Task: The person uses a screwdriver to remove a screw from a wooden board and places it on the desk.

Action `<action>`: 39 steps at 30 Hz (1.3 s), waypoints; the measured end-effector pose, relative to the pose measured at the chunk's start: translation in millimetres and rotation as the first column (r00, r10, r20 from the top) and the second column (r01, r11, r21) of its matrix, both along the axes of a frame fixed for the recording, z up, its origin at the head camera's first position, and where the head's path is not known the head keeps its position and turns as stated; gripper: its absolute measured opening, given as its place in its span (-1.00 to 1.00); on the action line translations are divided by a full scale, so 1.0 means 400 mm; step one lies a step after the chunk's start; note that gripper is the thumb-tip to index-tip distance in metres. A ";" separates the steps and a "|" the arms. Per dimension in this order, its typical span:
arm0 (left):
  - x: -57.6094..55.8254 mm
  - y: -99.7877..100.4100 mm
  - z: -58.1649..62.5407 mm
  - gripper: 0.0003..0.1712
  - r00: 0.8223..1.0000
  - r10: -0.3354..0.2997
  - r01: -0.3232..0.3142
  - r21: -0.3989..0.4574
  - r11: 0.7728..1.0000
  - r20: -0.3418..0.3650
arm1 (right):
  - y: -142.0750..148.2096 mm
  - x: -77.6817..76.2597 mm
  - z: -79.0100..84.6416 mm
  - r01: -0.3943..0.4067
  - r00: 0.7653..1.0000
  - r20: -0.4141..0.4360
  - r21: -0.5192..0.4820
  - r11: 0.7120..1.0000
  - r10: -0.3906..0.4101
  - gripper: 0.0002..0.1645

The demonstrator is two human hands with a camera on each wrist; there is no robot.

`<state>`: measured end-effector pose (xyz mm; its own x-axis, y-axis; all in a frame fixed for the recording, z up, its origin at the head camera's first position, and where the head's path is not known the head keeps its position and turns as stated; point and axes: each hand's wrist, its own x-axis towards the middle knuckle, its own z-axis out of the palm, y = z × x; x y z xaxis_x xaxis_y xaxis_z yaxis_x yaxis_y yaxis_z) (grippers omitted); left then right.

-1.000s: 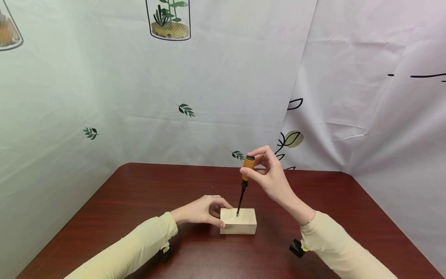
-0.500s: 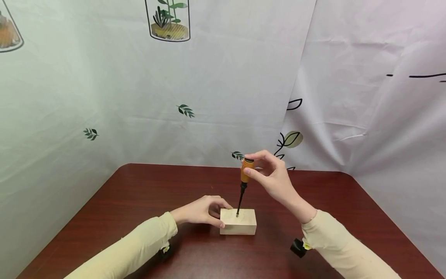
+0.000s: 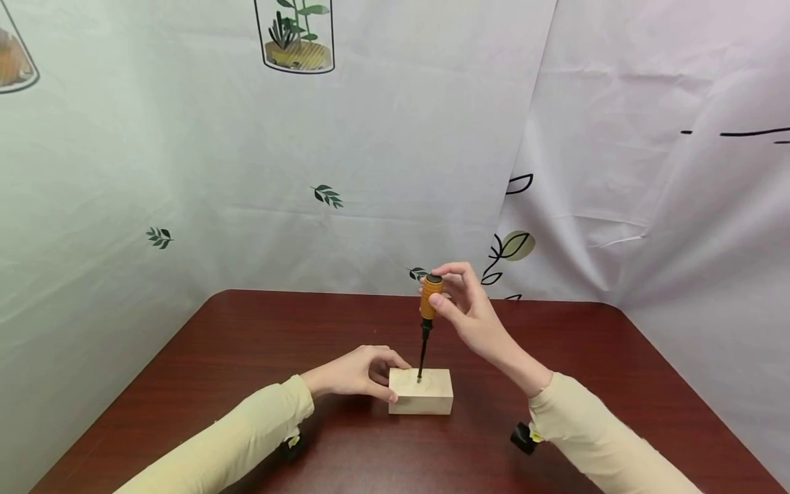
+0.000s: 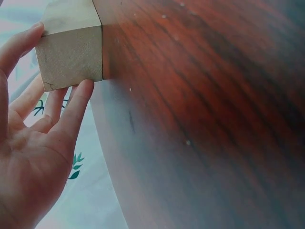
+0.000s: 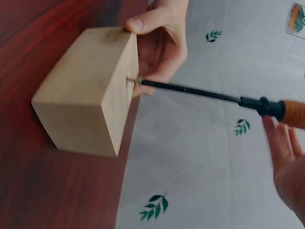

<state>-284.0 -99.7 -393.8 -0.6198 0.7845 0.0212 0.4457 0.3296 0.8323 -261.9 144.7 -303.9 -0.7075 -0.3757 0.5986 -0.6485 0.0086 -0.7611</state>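
Note:
A pale wooden block [image 3: 421, 405] lies on the dark red table. My left hand [image 3: 361, 372] grips its left end, thumb at the front and fingers behind; the left wrist view shows the thumb and fingertips on opposite faces of the block [image 4: 71, 57]. With my right hand [image 3: 472, 312] I hold a screwdriver by its orange handle [image 3: 431, 297], fingers around the handle and its black cap. The black shaft runs down, nearly upright, to a screw [image 5: 134, 80] in the block's top face. In the right wrist view the screw's thread shows partly above the wood, the tip at its head.
The reddish-brown table [image 3: 278, 329] stretches around the block to its rounded far corners. A white cloth backdrop [image 3: 395, 137] with plant prints hangs behind and at the sides. A small black device [image 3: 523, 438] sits under the right sleeve.
The right hand's fingers have shifted around the screwdriver handle, and its top has swung slightly left, so it stands more upright. The left hand and block stay in place.

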 end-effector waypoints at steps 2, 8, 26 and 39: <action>0.001 -0.001 0.000 -0.48 1.000 0.003 -0.003 0.004 1.000 0.001 | -0.007 -0.002 -0.005 0.043 0.999 0.012 -0.003 0.999 -0.043 -0.47; 0.002 -0.003 -0.003 -0.48 1.000 0.001 -0.001 0.008 1.000 -0.001 | -0.015 -0.005 -0.004 0.146 0.989 -0.012 -0.010 0.989 -0.146 -0.45; -0.004 -0.004 -0.007 -0.49 1.000 -0.007 0.007 -0.006 1.000 -0.001 | 0.009 -0.003 0.011 -0.078 0.994 -0.071 0.052 0.996 0.082 -0.57; -0.003 -0.003 -0.009 -0.50 1.000 -0.006 0.006 0.005 1.000 -0.003 | -0.013 0.004 0.021 0.077 0.997 -0.029 0.111 0.991 -0.074 -0.48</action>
<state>-285.3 -100.8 -397.4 -0.6147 0.7883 0.0270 0.4499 0.3223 0.8329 -260.2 139.5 -295.7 -0.7221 -0.3876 0.5731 -0.6611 0.1424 -0.7367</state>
